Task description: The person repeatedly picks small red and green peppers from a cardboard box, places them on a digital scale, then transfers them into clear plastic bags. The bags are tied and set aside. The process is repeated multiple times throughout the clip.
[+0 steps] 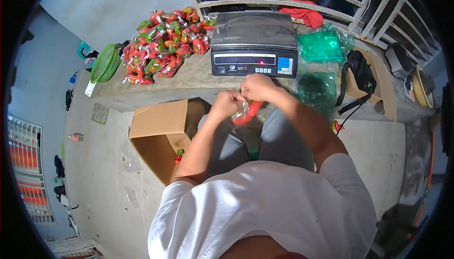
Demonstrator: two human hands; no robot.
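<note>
Just in front of the ledge, a small clear plastic bag of red peppers (246, 114) hangs over my lap. My left hand (228, 104) pinches the top of the bag from the left. On its other side, my right hand (258, 88) has its fingers closed on the bag's gathered neck; the fingertips are partly hidden. Right behind my hands stands a digital weighing scale (254, 37) with a bare dark platform. To its left lies a heap of bagged red and green peppers (163, 44).
A green basket (105, 64) leans at the ledge's left. Green plastic bags (321, 46) lie right of the scale, near a black bag (360, 77) in a carton. An open cardboard box (158, 122) with a few peppers stands by my left leg. Metal railing (279, 1) runs behind.
</note>
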